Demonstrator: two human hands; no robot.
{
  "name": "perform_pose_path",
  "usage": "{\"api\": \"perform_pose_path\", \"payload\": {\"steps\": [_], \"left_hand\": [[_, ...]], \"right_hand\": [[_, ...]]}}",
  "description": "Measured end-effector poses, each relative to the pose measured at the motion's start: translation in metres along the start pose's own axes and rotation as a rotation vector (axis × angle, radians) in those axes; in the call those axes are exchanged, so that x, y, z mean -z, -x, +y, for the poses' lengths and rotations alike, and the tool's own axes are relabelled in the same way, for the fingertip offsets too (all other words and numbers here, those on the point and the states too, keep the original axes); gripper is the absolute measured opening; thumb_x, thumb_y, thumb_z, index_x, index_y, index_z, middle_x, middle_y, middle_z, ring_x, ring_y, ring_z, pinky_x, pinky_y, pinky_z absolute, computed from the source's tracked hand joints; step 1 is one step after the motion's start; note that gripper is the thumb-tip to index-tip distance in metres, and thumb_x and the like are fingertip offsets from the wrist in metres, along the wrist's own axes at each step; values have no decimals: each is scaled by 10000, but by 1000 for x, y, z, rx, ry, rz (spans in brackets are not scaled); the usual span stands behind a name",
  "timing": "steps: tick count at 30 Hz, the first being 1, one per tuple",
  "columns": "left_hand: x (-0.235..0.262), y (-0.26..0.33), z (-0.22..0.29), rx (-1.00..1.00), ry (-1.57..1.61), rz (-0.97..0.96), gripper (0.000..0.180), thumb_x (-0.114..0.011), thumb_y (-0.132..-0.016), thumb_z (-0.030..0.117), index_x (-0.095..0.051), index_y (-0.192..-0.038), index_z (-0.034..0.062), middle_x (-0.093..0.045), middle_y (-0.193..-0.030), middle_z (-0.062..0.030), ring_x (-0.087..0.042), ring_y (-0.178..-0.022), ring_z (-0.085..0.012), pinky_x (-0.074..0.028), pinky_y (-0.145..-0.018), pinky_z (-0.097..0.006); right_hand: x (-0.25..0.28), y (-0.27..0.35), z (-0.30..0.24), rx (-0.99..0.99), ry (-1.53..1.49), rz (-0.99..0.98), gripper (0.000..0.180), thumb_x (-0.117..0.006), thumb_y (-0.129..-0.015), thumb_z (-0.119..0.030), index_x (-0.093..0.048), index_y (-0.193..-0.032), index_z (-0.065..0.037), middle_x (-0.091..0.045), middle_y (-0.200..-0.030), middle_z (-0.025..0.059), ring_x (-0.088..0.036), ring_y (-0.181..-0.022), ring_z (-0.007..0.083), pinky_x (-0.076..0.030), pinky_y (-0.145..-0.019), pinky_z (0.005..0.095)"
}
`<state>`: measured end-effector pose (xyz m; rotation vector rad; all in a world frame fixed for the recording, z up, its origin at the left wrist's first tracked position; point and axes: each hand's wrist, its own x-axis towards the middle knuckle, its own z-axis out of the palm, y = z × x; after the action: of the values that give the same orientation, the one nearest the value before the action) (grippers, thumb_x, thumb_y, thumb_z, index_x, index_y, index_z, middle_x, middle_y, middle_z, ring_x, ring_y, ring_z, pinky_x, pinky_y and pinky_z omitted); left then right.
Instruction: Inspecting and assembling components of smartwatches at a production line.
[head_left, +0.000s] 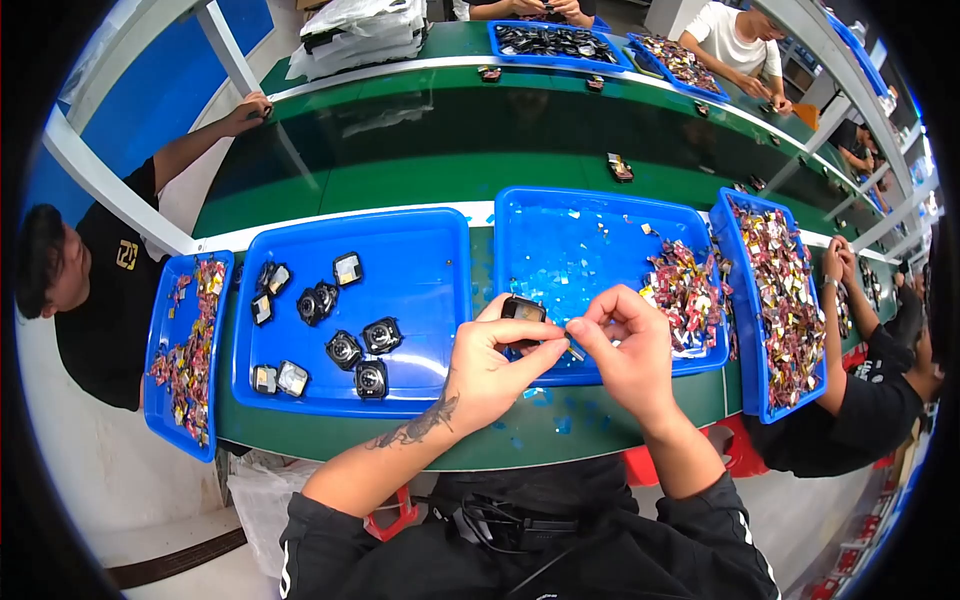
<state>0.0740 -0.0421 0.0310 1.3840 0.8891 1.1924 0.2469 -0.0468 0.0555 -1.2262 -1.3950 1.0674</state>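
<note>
The left hand (490,358) grips a black case (524,310) over the left side of the debris-strewn blue tray (530,242), apparently steadying it for the right hand (634,350). The right thumb and index finger are pinched together beside the case; any part between them cannot be discerned.

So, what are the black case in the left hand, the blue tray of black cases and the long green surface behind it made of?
Black case, left hand: perhaps hard plastic, by its moulded-looking rim; too small to be sure.
Blue tray: probably moulded plastic, smooth, semi-glossy; even colour, rounded corners.
Green surface: possibly rubber or vinyl; glossy, showing reflections.
</note>
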Motion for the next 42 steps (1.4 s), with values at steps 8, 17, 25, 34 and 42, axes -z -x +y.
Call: {"api": "perform_pose_path", "payload": {"steps": [8,17,25,34,42], "left_hand": [[3,-2,-7,55,69,62,161,-741,-808,40,-731,-964,2,-600,-965,-76,-592,-786,-99,-489,-680,-223],[8,-5,-2,391,486,-94,162,-685,-864,31,-686,-1012,-34,-666,-915,-79,-631,-805,-126,-517,-718,-251],[2,-3,1,117,92,-60,320,-548,-958,55,-581,-1274,20,-576,-1176,-63,-588,-981,-134,-505,-832,-269],[-1,-3,-4,131,398,-46,491,-472,-940,-49,-354,-1417,-26,-576,-1259,-164,-569,-1166,-202,-451,-1007,-322],[13,-15,-9,141,460,196,390,-521,-939,-9,-447,-1322,-22,-593,-1245,-161,-599,-1129,-214,-505,-954,-328]], "right_hand": [[-3,5,-5,488,539,0,155,-728,-766,-2,-584,-820,-16,-592,-751,93,-602,-694,244,-464,-592,347],[11,-1,7,69,-106,-214,281,-616,-878,26,-644,-1157,4,-576,-1081,86,-590,-923,133,-511,-792,254],[11,6,12,84,-97,66,117,-673,-850,31,-591,-933,40,-636,-937,89,-653,-876,138,-536,-777,247],[-5,7,-3,163,237,-38,121,-678,-825,44,-680,-942,13,-666,-857,103,-670,-772,176,-554,-679,272],[11,6,2,390,432,-130,166,-733,-760,13,-681,-914,-17,-656,-825,98,-648,-738,223,-516,-648,314]]}}
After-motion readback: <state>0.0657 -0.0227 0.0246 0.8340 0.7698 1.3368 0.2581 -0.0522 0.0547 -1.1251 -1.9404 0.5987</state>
